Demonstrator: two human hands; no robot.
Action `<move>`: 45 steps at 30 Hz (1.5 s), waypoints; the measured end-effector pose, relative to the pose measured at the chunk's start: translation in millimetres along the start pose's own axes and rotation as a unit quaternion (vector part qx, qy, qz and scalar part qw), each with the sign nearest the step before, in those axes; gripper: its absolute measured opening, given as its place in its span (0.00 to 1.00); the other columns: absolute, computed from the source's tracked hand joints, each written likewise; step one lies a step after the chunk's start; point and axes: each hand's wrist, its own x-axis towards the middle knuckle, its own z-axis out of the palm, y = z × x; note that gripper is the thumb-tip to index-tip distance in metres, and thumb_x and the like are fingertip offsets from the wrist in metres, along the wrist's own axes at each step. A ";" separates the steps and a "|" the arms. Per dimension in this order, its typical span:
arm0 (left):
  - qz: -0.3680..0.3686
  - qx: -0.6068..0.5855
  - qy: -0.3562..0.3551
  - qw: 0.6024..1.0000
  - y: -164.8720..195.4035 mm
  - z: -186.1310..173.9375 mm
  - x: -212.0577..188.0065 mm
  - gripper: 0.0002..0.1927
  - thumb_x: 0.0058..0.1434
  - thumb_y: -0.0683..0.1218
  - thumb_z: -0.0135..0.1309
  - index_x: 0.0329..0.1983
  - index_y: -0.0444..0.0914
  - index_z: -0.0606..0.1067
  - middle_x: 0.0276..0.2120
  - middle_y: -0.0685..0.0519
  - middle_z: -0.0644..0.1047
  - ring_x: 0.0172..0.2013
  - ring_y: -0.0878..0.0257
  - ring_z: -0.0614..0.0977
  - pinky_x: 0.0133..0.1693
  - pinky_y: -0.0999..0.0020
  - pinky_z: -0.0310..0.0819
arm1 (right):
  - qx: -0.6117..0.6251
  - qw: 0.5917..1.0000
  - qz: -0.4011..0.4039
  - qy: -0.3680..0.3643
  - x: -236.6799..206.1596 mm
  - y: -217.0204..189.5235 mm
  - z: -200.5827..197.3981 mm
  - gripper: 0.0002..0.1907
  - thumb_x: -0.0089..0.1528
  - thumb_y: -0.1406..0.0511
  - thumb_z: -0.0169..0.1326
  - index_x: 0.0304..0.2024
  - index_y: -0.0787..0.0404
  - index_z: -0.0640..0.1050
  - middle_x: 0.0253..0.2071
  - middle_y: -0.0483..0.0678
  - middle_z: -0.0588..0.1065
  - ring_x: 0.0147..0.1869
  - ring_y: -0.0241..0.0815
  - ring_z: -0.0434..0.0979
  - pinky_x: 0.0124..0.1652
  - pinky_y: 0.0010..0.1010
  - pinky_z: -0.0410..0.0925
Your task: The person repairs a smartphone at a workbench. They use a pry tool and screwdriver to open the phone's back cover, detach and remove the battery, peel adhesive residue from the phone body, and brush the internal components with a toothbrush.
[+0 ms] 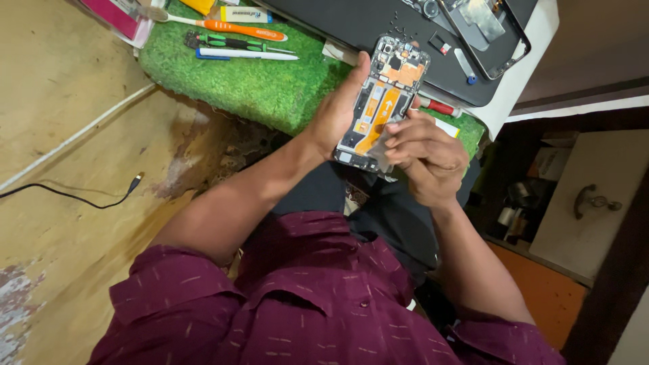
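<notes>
The opened phone [382, 101] sat up off the desk, back cover gone, orange flex strips and circuit parts facing the camera, and it serves as the landmark here. The left hand [336, 111] was wrapped round its left edge, thumb hooked over the rim near the top, fingers closed behind it, a grip that looked meant to keep the bare board steady and tilted toward the eyes. The right hand [426, 150] was curled shut at the phone's lower right corner, fingertips pinching a small pale, clear scrap [382, 152] against the frame; whether that was film or tape could not be told. Just beyond the phone's top lay a dark work mat [351, 23], with a second phone frame [488, 30] resting on it further off to the right, apparently parked within easy reach. A red-handled tool [441, 107] peeked out just right of the phone. Well to the phone's left, on the green turf mat [257, 84], an orange-handled brush [233, 28], a green-and-black screwdriver [233, 44] and a white pen-like tool [247, 55] lay side by side. Far left of the phone, a black cable [81, 197] trailed across the bare wooden desk [61, 101].
</notes>
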 end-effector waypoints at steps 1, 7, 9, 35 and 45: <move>0.000 0.008 0.007 1.000 -0.1 0.0 -0.9 0.40 0.73 0.69 0.32 0.67 0.31 0.68 0.51 0.41 0.78 0.51 0.55 0.83 0.55 0.61 0.80 | 0.012 1.000 0.004 0.007 -0.1 0.7 0.0 0.01 0.63 0.70 0.63 0.36 0.60 0.83 0.41 0.47 0.80 0.57 0.45 0.82 0.69 0.38 0.63; 0.007 -0.051 -0.003 0.999 -3.1 -1.0 -3.8 0.38 0.74 0.68 0.33 0.71 0.35 0.65 0.52 0.43 0.77 0.50 0.57 0.81 0.54 0.60 0.79 | -0.095 0.995 -0.035 0.024 5.0 -10.4 10.3 0.08 0.63 0.72 0.63 0.45 0.63 0.81 0.48 0.51 0.78 0.61 0.50 0.77 0.67 0.40 0.68; 0.023 -0.040 -0.007 0.999 -4.5 -1.5 -4.8 0.39 0.76 0.69 0.33 0.70 0.32 0.66 0.53 0.43 0.77 0.52 0.56 0.82 0.56 0.58 0.80 | -0.193 0.979 -0.060 0.024 8.1 -17.5 14.5 0.14 0.61 0.72 0.66 0.49 0.64 0.79 0.51 0.54 0.76 0.63 0.54 0.74 0.62 0.41 0.69; 0.100 0.155 0.029 0.982 -14.7 -0.3 -9.5 0.36 0.78 0.65 0.33 0.72 0.33 0.65 0.55 0.42 0.79 0.52 0.59 0.84 0.57 0.63 0.83 | -0.359 0.919 -0.156 0.043 16.3 -26.4 7.7 0.14 0.57 0.80 0.64 0.45 0.66 0.83 0.41 0.53 0.80 0.50 0.52 0.83 0.49 0.38 0.76; 0.114 0.173 0.053 0.977 -9.9 0.6 -4.2 0.38 0.77 0.68 0.30 0.68 0.31 0.67 0.46 0.44 0.80 0.41 0.60 0.85 0.43 0.63 0.86 | -0.415 0.889 -0.192 0.027 6.8 -24.7 5.0 0.12 0.53 0.77 0.66 0.40 0.65 0.85 0.31 0.50 0.77 0.40 0.49 0.83 0.38 0.36 0.73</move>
